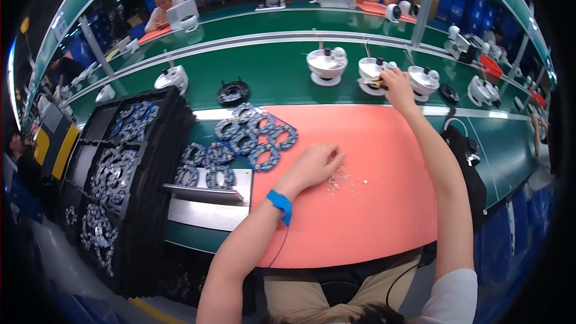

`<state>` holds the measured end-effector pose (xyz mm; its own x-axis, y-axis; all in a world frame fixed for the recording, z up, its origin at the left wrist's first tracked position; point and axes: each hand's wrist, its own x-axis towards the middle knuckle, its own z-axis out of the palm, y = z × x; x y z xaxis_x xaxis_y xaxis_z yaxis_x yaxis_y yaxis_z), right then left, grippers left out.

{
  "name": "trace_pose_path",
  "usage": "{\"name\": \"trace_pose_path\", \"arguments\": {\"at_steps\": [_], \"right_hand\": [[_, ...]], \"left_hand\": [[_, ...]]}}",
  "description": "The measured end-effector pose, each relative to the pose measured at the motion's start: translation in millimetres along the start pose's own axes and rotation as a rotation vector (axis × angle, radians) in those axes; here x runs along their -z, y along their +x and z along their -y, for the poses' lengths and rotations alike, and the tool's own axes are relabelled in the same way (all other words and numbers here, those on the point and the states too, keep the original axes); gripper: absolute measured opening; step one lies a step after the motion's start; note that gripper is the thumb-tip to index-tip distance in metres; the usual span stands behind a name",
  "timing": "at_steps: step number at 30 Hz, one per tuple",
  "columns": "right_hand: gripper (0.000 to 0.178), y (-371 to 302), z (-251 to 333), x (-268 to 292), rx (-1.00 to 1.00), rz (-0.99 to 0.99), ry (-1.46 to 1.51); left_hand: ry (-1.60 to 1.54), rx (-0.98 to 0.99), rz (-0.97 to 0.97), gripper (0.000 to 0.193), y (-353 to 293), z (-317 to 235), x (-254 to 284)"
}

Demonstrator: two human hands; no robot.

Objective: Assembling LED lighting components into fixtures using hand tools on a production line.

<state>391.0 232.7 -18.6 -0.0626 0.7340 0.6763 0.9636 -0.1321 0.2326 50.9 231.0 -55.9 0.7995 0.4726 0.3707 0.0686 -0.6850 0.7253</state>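
Yellow-and-black tool (377,86) at the right hand (396,84) beyond the orange mat (360,228): probably a pick-up or put-down.
Fingers close round its handle by a white housing (367,71); the left hand (318,165), loosely curled, lies on the mat near pale bits (340,186), its hold unclear. The next move likely needs care around the housing.

Orange-pink mat (384,222) brightly lit, background dimmer; green bench (258,63) bowed by fisheye, corners black.
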Motion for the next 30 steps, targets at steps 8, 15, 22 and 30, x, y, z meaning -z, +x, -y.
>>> {"name": "trace_pose_path", "arguments": {"at_steps": [8, 15, 22, 30], "right_hand": [[0.043, 37.6, 55.3, 7.8, -0.047, -0.218, 0.178], [0.032, 58.7, 90.5, -45.6, 0.116, 0.063, -0.167], [0.022, 40.5, 77.8, -16.1, 0.195, -0.079, -0.062], [0.016, -36.3, 104.5, 117.1, 0.413, -0.061, 0.150]], "left_hand": [[0.041, -0.026, 0.038, 0.035, 2.6, -3.1, -4.1], [-0.284, 0.041, 0.246, 0.040, 4.0, -17.7, -6.3], [-0.239, 0.092, -0.417, 0.024, 7.5, -14.3, -5.4], [0.050, -0.161, -0.756, 0.034, 17.0, -5.8, 2.2]]}}
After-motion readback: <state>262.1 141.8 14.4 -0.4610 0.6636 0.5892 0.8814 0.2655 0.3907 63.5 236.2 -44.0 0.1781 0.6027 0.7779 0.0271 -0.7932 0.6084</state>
